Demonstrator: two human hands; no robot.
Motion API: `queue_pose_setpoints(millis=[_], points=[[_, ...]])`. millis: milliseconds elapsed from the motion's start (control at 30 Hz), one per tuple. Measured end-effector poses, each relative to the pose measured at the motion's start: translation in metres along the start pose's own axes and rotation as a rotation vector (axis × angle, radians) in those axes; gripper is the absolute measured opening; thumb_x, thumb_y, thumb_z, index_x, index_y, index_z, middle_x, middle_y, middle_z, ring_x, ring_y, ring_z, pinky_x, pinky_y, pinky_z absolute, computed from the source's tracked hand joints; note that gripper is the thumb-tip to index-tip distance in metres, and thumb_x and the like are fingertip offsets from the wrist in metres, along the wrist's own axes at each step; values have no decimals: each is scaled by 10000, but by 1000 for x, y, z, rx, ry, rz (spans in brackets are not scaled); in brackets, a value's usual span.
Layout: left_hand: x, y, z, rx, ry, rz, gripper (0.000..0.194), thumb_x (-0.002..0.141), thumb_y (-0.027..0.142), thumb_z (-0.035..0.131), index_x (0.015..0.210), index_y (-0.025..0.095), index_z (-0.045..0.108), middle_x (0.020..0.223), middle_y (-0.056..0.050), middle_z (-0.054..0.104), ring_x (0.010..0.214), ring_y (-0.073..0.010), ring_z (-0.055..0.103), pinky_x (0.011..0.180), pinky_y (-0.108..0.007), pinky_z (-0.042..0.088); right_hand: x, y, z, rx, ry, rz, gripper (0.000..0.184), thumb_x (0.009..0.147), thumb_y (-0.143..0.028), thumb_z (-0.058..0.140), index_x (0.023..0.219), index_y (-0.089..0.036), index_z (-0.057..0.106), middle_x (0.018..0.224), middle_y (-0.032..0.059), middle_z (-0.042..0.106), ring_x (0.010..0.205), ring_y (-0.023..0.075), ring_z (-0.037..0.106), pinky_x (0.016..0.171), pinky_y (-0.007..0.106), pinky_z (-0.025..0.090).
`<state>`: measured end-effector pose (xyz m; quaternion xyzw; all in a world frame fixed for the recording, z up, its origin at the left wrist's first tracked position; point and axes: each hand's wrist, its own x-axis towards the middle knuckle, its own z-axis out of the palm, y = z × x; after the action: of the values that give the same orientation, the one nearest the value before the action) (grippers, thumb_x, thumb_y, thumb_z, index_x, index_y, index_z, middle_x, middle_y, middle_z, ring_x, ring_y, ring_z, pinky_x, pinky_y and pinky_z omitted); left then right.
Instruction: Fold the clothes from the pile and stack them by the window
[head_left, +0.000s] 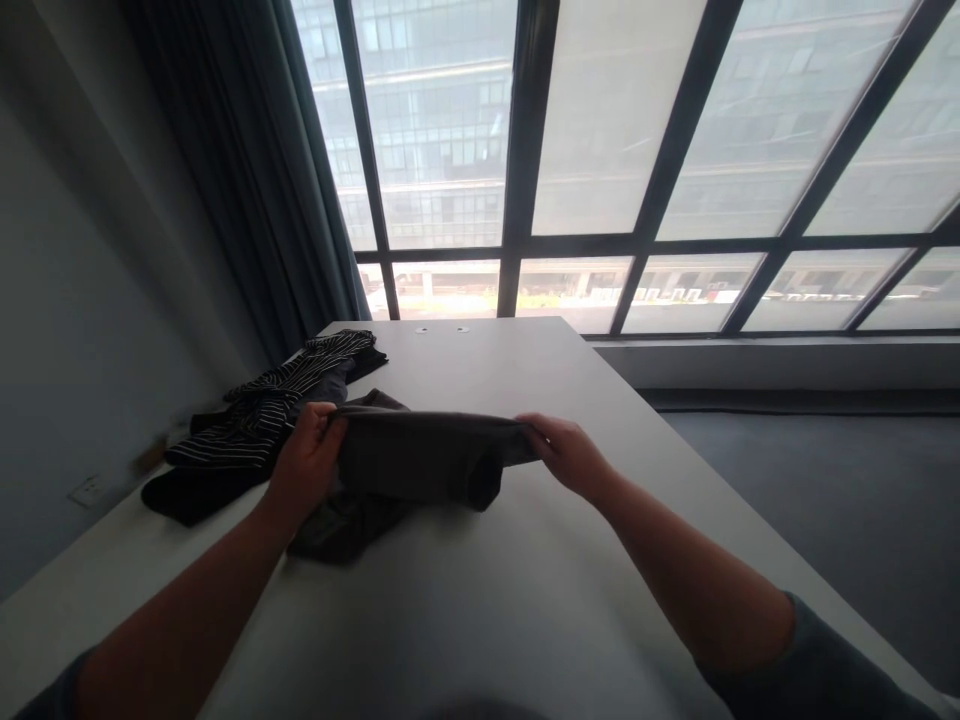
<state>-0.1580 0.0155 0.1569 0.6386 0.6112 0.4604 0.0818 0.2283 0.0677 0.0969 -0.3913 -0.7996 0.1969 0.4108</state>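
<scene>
A dark grey garment (412, 455) is stretched between my two hands above the white table; whether it is a shirt or trousers I cannot tell. Its top edge runs nearly straight from side to side. At its lower right hangs a tube-like opening, such as a sleeve or leg end. My left hand (309, 450) is closed on the left end of that edge, my right hand (559, 450) pinches the right end. More dark cloth droops below and behind the left hand, down to the tabletop.
Left of the garment lies a heap of clothes (262, 410), black and white striped and plain black, along the wall side. The white table (487, 360) reaches toward large windows (585, 120). A dark curtain (255, 150) hangs at the left; grey floor (810, 480) lies right of the table edge.
</scene>
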Motion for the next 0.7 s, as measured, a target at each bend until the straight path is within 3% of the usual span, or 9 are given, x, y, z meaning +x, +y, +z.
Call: queue_pose_setpoints(millis=[67,167,267,333,400,467,533,633,700], points=[[22,18,-10,-44,-84,27,396,950,602,483,1053,223,530,741,20,557,628,-165,541,570,-265,447,14,-12,-20,81,13,83,251,1002,-382,532,1051,-222,719,927,36,748,840,209,690,769,330,515],[58,41,-25,24,-349,168,494,870,660,568,1097,221,558,754,21,591,631,-166,549,569,-254,424,33,-29,-55,346,-31,237,287,934,-473,640,953,-194,701,837,28,706,766,184,655,682,302,507],[97,63,-31,312,-573,402,582,745,651,703,1154,244,626,833,9,668,737,-204,624,676,-271,451,46,-52,-95,622,-228,322,365,843,-495,765,981,-161,719,849,47,714,743,175,668,659,296,541],[120,81,-27,499,-554,512,488,800,603,660,1140,253,665,896,-16,698,822,-230,652,747,-290,455,54,-73,-119,698,-403,298,386,821,-485,808,982,-142,732,868,66,728,752,181,690,667,302,571],[137,103,-18,576,-365,561,423,869,540,590,1153,237,666,1009,-62,708,939,-266,662,809,-319,463,62,-99,-136,713,-518,208,384,831,-488,816,957,-135,735,848,64,728,742,183,702,654,305,592],[147,124,-7,571,-133,524,449,880,533,590,1182,205,647,1080,-107,697,1000,-297,655,842,-356,478,71,-126,-144,721,-519,97,379,858,-491,803,973,-136,733,840,54,726,742,185,715,635,300,605],[147,142,4,489,-79,397,491,896,611,572,1110,177,658,996,-119,700,924,-297,664,812,-376,497,80,-151,-144,731,-437,21,365,902,-474,770,1036,-138,729,894,61,738,796,194,736,650,297,619],[126,153,15,151,-373,164,706,928,807,371,902,172,677,808,-102,701,757,-259,675,725,-373,525,90,-174,-131,725,-294,18,315,950,-418,732,1089,-135,726,1009,92,754,917,210,744,767,335,642],[100,150,20,-107,-563,94,800,888,889,344,953,178,707,881,-109,744,785,-259,708,725,-377,554,93,-179,-118,716,-186,61,275,953,-395,737,1055,-139,736,1008,100,759,937,215,737,838,375,639]])
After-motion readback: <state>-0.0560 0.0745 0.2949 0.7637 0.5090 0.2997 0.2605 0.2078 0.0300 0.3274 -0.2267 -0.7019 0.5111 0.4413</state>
